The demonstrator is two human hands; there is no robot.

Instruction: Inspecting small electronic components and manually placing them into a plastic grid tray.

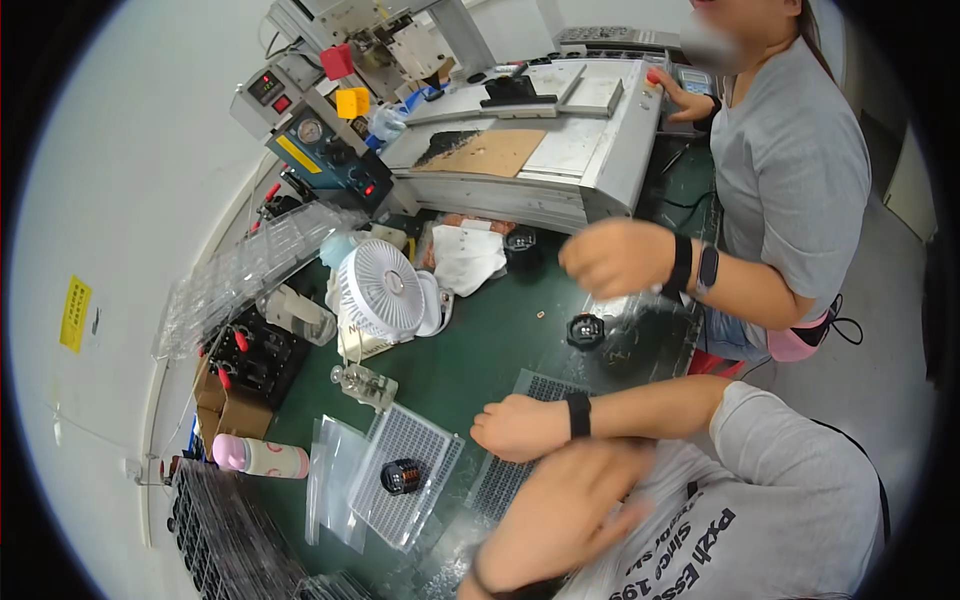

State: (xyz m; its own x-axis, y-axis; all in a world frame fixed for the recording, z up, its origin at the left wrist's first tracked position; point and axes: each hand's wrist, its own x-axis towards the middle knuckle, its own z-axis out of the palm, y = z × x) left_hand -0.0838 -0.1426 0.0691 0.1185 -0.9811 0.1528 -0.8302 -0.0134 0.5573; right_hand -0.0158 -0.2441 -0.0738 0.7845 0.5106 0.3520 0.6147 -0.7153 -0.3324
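My right hand (520,427), with a black strap at its wrist, is closed above a dark gridded tray (492,488). What its fingers hold, if anything, is hidden. My left hand (560,515) is blurred in front of my grey shirt, its thumb apart from the fingers, with nothing visible in it. The fingertips overlap the lower edge of my right forearm in the picture; whether they touch cannot be told. To the left of both hands, a small black round part (401,476) with orange marks rests on a pale gridded tray (430,447).
Across the green table (500,335), a co-worker's blurred hand (615,258) hovers above another black round part (586,331). A white fan (385,288), a glass bottle (366,386), a pink-lidded bottle (262,456) and clear bags (338,478) stand or lie leftward. A large machine (520,198) fills the back.
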